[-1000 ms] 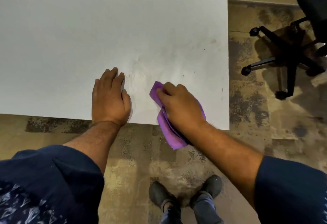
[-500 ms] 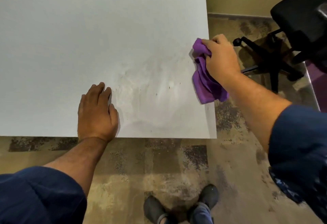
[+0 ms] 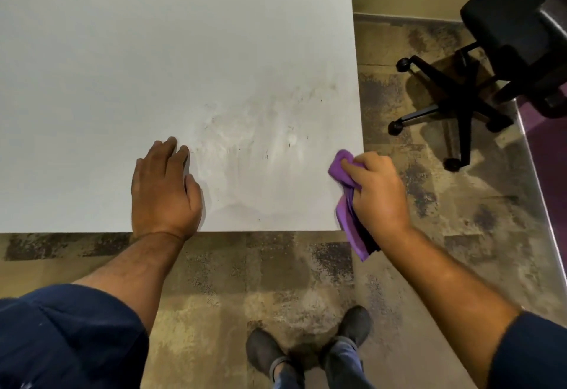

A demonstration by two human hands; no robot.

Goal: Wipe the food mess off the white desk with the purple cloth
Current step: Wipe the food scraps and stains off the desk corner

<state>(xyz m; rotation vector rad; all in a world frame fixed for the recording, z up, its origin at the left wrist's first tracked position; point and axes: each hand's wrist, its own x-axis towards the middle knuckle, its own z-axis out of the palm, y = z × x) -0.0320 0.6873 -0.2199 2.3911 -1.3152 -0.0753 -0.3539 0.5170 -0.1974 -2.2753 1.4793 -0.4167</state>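
The white desk [image 3: 122, 66] fills the upper left of the head view. A smeared, streaky patch with small dark specks [image 3: 264, 155] lies near its front right corner. My left hand [image 3: 162, 186] rests flat on the desk just left of the smear, fingers together. My right hand [image 3: 377, 195] grips the bunched purple cloth [image 3: 345, 204] at the desk's right edge, near the front corner. The cloth's top touches the desk edge and its lower part hangs below my hand past the desk.
A black office chair [image 3: 503, 51] on a star base with castors stands on the floor to the right of the desk. A purple surface [image 3: 552, 155] shows at the far right edge. My shoes [image 3: 306, 355] stand on mottled carpet below the desk's front edge.
My right hand carried the cloth from the front of the smear out to the desk's right edge, then drew it back along that edge toward the front corner. My left hand stayed put.
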